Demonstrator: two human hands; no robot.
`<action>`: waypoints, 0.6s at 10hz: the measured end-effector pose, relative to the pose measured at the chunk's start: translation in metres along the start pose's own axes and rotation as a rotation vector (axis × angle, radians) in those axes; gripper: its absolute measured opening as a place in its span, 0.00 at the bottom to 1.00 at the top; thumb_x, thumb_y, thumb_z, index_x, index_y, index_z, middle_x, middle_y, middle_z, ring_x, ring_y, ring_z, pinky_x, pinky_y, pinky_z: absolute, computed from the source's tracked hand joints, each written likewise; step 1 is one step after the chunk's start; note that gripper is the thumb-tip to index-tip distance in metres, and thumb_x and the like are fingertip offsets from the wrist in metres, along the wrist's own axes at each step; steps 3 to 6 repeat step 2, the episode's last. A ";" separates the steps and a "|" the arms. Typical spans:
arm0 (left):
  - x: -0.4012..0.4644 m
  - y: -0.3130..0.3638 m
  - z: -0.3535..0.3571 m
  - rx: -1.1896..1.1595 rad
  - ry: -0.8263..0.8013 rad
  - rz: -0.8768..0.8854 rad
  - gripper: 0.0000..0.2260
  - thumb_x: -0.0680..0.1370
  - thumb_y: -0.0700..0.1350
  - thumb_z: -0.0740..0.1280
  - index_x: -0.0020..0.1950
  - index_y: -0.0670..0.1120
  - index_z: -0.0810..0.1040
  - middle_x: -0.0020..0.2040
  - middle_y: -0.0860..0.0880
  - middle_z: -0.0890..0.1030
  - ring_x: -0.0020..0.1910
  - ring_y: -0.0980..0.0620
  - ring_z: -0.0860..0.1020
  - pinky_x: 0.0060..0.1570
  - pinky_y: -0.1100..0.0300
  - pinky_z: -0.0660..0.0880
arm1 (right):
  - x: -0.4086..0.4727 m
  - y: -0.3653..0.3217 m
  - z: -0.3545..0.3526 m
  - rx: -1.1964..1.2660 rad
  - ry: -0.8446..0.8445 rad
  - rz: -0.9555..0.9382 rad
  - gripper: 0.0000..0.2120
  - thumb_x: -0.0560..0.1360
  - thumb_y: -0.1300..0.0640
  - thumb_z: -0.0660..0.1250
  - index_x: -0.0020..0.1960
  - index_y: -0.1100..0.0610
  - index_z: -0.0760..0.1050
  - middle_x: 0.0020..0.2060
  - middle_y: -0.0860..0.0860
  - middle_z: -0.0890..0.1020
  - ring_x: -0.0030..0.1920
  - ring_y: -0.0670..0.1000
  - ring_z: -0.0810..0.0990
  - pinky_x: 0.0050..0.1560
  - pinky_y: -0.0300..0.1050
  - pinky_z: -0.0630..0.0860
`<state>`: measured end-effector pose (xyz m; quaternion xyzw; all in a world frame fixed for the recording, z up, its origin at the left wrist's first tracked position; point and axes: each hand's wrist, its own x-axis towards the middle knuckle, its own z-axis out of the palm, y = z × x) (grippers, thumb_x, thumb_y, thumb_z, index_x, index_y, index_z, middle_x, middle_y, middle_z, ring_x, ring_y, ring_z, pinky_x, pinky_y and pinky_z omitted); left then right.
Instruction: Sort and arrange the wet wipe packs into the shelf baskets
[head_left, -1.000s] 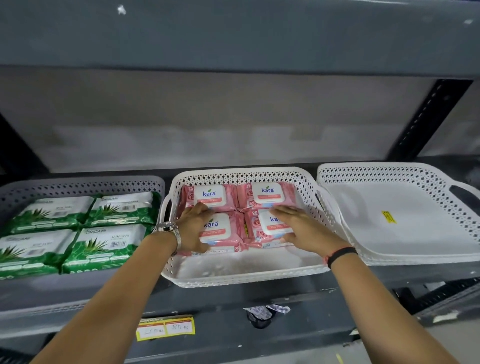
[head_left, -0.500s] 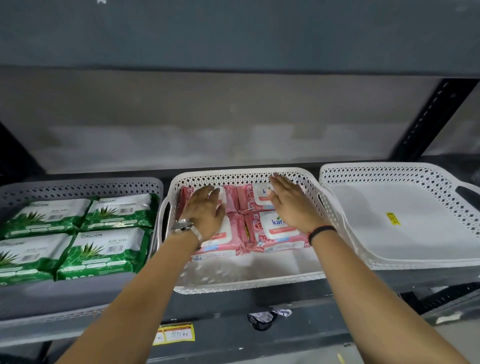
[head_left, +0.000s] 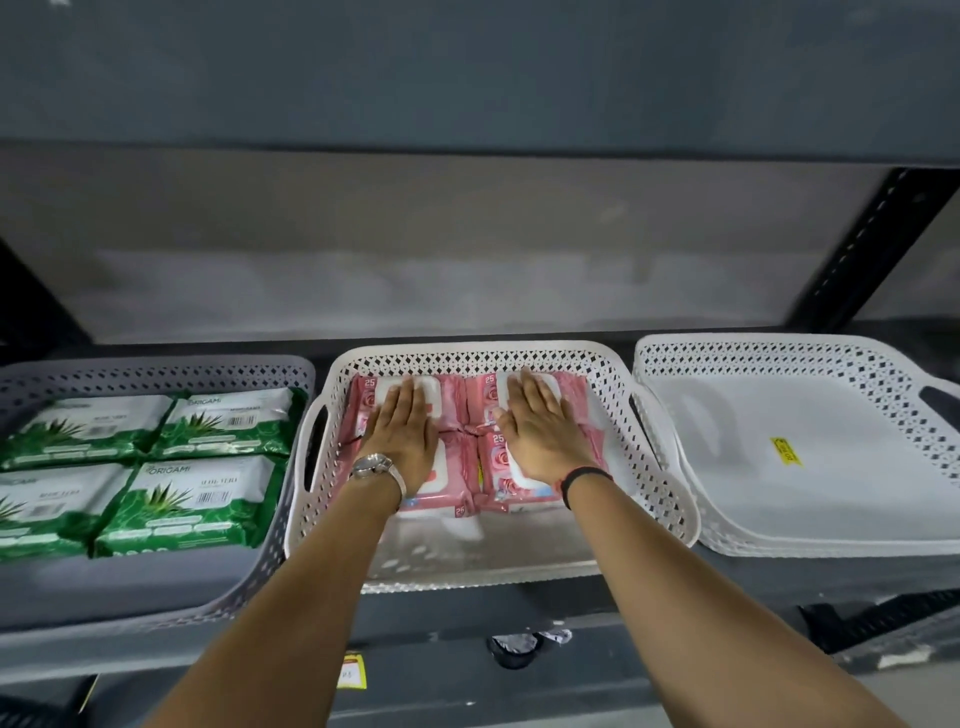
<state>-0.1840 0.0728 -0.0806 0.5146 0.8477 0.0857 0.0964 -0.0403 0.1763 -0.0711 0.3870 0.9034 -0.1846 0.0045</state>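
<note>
Several pink wet wipe packs (head_left: 457, 483) lie flat in two rows at the back of the middle white basket (head_left: 660, 488). My left hand (head_left: 402, 434) rests palm down, fingers straight, across the left column of packs. My right hand (head_left: 535, 431) lies flat the same way on the right column. Neither hand grips a pack. Green wet wipe packs (head_left: 192, 499) fill the grey basket (head_left: 280, 374) on the left. The white basket (head_left: 779, 353) on the right holds no packs, only a yellow sticker (head_left: 787, 451).
The three baskets stand side by side on a dark metal shelf (head_left: 727, 587) with another shelf close overhead. A black slotted upright (head_left: 857, 249) rises at the right. A yellow price label (head_left: 350, 670) hangs on the shelf's front edge.
Both hands slid from the front pink packs toward the back of the basket and flattened out. The pink packs now sit closer to the basket's rear wall.
</note>
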 end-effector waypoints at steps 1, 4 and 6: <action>-0.001 0.005 -0.009 0.007 0.062 -0.043 0.23 0.81 0.48 0.45 0.73 0.41 0.42 0.76 0.45 0.42 0.74 0.49 0.42 0.72 0.55 0.41 | -0.001 -0.001 -0.010 0.040 0.055 -0.025 0.26 0.79 0.47 0.41 0.73 0.56 0.40 0.75 0.54 0.42 0.75 0.52 0.39 0.72 0.55 0.36; -0.011 0.015 -0.018 -0.026 0.239 -0.002 0.23 0.81 0.47 0.46 0.74 0.41 0.44 0.76 0.44 0.45 0.74 0.49 0.45 0.71 0.56 0.41 | -0.011 -0.003 -0.029 0.103 0.289 -0.082 0.24 0.80 0.51 0.45 0.73 0.57 0.46 0.75 0.54 0.50 0.75 0.51 0.47 0.73 0.52 0.40; -0.011 0.015 -0.018 -0.026 0.239 -0.002 0.23 0.81 0.47 0.46 0.74 0.41 0.44 0.76 0.44 0.45 0.74 0.49 0.45 0.71 0.56 0.41 | -0.011 -0.003 -0.029 0.103 0.289 -0.082 0.24 0.80 0.51 0.45 0.73 0.57 0.46 0.75 0.54 0.50 0.75 0.51 0.47 0.73 0.52 0.40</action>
